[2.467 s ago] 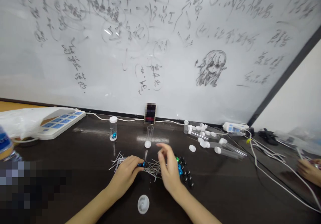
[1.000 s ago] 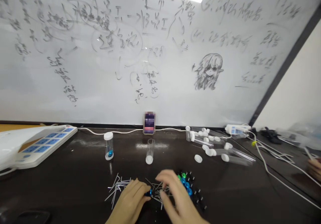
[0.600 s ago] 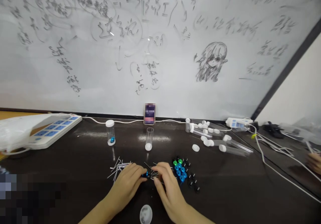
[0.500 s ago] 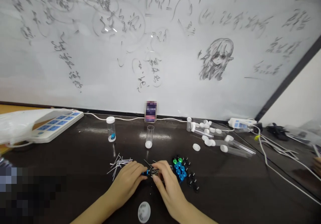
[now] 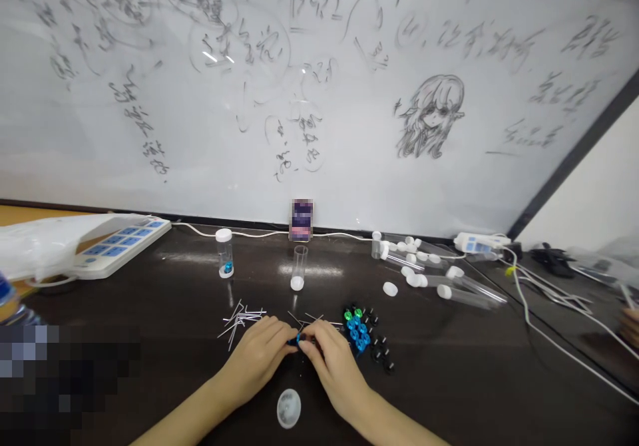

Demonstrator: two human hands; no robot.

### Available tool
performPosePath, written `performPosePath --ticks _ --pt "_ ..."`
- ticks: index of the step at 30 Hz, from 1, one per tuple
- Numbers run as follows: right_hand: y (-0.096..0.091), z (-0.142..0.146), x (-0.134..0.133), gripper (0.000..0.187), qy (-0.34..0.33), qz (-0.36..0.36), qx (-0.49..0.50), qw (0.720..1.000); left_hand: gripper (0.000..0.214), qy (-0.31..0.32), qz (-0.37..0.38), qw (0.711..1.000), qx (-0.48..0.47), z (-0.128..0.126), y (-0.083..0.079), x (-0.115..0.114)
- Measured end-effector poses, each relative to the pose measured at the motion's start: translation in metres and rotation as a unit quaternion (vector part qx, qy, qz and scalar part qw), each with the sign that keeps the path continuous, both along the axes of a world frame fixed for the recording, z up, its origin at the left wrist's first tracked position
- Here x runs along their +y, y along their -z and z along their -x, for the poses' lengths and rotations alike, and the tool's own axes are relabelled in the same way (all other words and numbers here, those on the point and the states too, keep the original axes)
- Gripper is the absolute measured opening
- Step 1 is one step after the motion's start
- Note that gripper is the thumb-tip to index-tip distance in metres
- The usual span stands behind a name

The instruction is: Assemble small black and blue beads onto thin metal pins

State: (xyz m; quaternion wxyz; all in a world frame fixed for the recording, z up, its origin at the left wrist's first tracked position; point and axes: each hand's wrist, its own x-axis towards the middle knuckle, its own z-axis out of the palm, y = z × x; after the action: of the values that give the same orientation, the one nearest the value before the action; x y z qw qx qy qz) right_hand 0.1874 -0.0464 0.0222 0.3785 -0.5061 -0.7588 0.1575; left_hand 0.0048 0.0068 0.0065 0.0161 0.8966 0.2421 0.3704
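My left hand [image 5: 262, 353] and my right hand [image 5: 332, 359] meet at the middle of the table, fingertips pinched on a small blue-and-black wheel-like part [image 5: 298, 339]. The fingers hide most of it. Thin bent metal rods [image 5: 314, 317] lie just behind the fingertips; a larger pile of similar rods [image 5: 243, 316] is left of my left hand. Right of my right hand sit several blue wheel-like parts [image 5: 357, 331], green ones [image 5: 353, 314] and black-headed screws [image 5: 382, 351]. A round white cap [image 5: 289, 408] lies between my forearms.
Behind my hands stand an open clear tube [image 5: 300, 266] and a capped tube [image 5: 224, 254] with blue pieces inside. Several clear tubes [image 5: 466, 296] and white caps [image 5: 390, 289] lie at right. Power strips [image 5: 122, 246], cables, a phone [image 5: 301, 220] and a whiteboard [image 5: 344, 133] line the back.
My right fingertips have moved left, closing in on the blue-and-black part at my left fingertips. The view has shifted slightly.
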Motion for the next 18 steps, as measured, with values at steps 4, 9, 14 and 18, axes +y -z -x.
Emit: performPosePath --ticks 4,9,14,18 --pt "0.0027 0.0001 0.0003 0.015 -0.022 -0.023 0.014 0.999 0.017 0.0 -0.003 1.0 0.001 0.001 -0.0033 -0.0029" --pt "0.0046 -0.0008 0.0001 0.023 -0.043 -0.043 0.033 0.998 0.017 0.011 0.012 1.0 0.01 0.0011 -0.0045 -0.0047" --pt "0.0027 -0.0008 -0.0007 0.02 -0.042 -0.03 0.043 0.998 0.016 0.021 0.009 1.0 0.007 0.0027 -0.0027 -0.0029" --pt "0.0006 -0.0005 -0.0017 0.01 -0.028 -0.002 0.046 0.999 0.016 0.033 0.01 0.999 0.0 0.0044 -0.0031 -0.0019"
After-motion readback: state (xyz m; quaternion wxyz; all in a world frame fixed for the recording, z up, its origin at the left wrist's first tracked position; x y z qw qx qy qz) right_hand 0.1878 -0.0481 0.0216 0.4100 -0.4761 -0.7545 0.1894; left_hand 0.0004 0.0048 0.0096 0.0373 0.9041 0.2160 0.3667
